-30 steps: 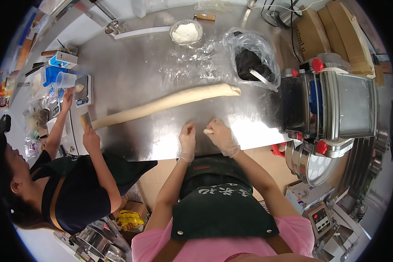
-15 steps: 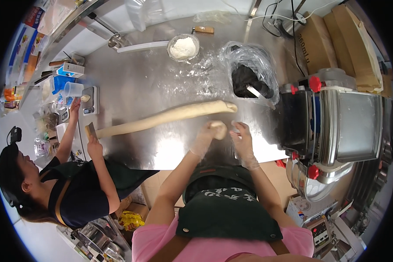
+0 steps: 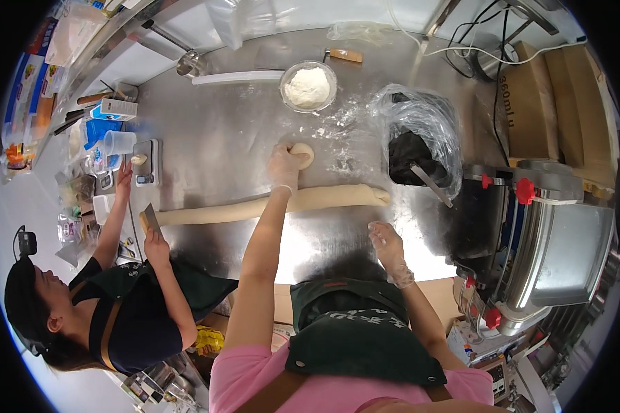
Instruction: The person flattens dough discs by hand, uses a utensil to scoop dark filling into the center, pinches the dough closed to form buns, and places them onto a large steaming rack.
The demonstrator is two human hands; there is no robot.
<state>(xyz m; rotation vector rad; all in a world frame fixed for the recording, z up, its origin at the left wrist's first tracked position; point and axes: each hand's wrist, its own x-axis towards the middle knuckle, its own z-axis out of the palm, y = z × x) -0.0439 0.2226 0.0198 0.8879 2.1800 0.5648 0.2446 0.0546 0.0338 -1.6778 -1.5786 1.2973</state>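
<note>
Dough round [image 3: 302, 155]: at the far side of the dough log [image 3: 341, 198], near mid-counter [image 3: 213, 138]; cannot tell whether it rests on the steel or is held just above.
Left hand [image 3: 284, 167]: gloved, reaching over the log, fingers grasping the round at its left edge.
Right hand [image 3: 390, 249]: gloved, over the near side, right of centre; fingers loosely curled, nothing seen in them.
Change: half a second ago both hands are close together on the near side, round in the left; now the left is across the log and the hands are well apart.
Meaning: two-handed handling appears over for this round; judged a one-handed transfer.
Log: lies left to right, plain at its right end.
Co-worker: right hand [image 3: 156, 249] holds a scraper [image 3: 151, 217] at the log's left end; left hand [image 3: 123, 180] beside the scale [image 3: 145, 180], which bears a small dough piece [image 3: 138, 159].
Far side: flour bowl [image 3: 284, 96], with flour dusting [image 3: 344, 124] to its near right.
</note>
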